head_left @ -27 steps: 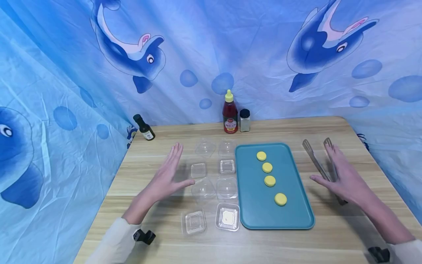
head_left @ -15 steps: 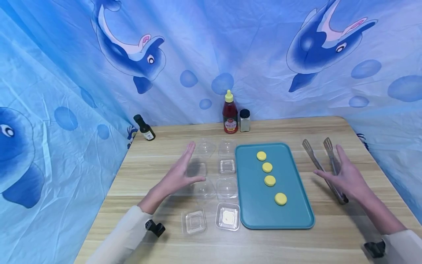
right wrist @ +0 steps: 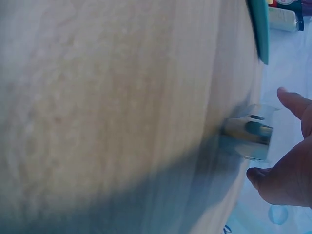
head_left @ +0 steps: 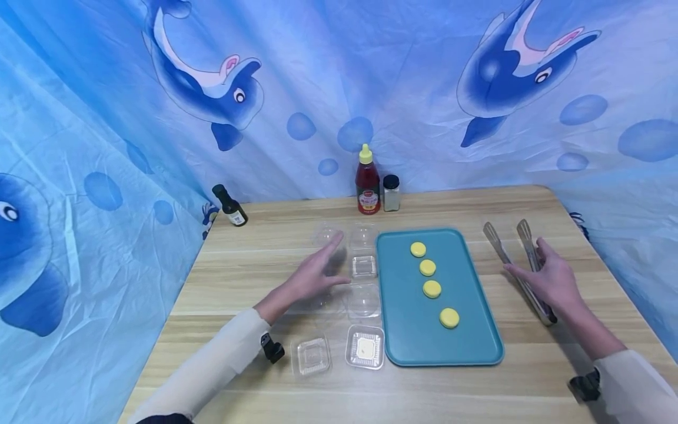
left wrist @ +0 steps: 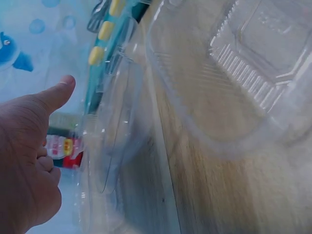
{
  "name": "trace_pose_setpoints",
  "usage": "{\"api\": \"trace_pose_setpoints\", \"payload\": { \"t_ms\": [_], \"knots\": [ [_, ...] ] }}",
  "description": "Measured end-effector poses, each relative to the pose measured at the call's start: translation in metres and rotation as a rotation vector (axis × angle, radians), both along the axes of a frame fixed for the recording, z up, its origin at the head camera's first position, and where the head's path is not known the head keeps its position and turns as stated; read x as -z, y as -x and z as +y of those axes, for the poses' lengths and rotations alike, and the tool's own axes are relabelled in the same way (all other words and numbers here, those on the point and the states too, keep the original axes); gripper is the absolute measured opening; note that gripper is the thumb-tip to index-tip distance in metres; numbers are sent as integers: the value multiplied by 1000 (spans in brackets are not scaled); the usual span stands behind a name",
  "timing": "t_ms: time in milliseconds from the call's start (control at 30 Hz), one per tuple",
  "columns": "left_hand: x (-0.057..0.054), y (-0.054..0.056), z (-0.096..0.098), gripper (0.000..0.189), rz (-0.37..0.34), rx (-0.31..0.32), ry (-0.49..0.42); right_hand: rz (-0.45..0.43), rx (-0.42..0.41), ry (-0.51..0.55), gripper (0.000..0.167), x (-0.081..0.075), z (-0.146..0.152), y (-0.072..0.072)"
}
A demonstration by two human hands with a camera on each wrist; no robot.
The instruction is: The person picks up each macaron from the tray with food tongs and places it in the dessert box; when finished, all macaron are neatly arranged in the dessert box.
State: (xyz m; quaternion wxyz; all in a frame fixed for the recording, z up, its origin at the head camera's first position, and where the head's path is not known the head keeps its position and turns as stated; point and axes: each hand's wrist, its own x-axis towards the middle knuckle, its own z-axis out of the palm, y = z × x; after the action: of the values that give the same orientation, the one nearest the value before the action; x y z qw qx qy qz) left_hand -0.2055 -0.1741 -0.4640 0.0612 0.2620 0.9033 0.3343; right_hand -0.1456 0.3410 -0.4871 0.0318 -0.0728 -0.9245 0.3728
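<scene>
My left hand [head_left: 315, 274] hovers over the left column of clear plastic clamshell boxes [head_left: 311, 355], fingers extended and thumb apart, covering part of them. In the left wrist view its thumb [left wrist: 61, 95] points out past a box edge, holding nothing. On the right, my right hand [head_left: 553, 277] is spread over the metal tongs [head_left: 539, 309], thumb and fingers on either side. The right wrist view shows the tongs' end [right wrist: 251, 134] between the thumb and a finger, with gaps beside it. Between the hands lies a teal tray [head_left: 474, 350] bearing several round yellow macaron-like discs [head_left: 431, 289].
Another column of clear boxes [head_left: 365, 347] stands along the tray's left side. At the back are a red sauce bottle [head_left: 368, 185], a black-capped shaker jar [head_left: 391, 193] and a small dark bottle [head_left: 230, 205]. A blue dolphin-print curtain [head_left: 413, 88] hangs behind the wooden table [head_left: 228, 253].
My left hand has moved right, from beside the boxes to above them. My right hand has shifted slightly and its fingers have drawn nearer the tongs. Boxes, tray and discs stay put.
</scene>
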Motion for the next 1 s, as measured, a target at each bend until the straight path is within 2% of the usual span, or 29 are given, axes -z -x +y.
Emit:
{"api": "trace_pose_setpoints", "payload": {
  "t_ms": [200, 400, 633, 867, 1000],
  "knots": [
    [6, 9, 11, 109, 8, 29, 46, 59, -2, -9, 102, 8, 1, 3],
    [9, 15, 17, 98, 20, 49, 77, 52, 11, -24, 101, 11, 0, 4],
    [10, 19, 21, 93, 16, 44, 82, 51, 30, -43, 98, 11, -2, 5],
    [12, 21, 22, 86, 13, 51, 88, 90, 53, -51, 80, 13, -4, 8],
    [13, 22, 23, 85, 12, 53, 96, 79, 61, -37, 77, 12, -4, 7]
  ]
}}
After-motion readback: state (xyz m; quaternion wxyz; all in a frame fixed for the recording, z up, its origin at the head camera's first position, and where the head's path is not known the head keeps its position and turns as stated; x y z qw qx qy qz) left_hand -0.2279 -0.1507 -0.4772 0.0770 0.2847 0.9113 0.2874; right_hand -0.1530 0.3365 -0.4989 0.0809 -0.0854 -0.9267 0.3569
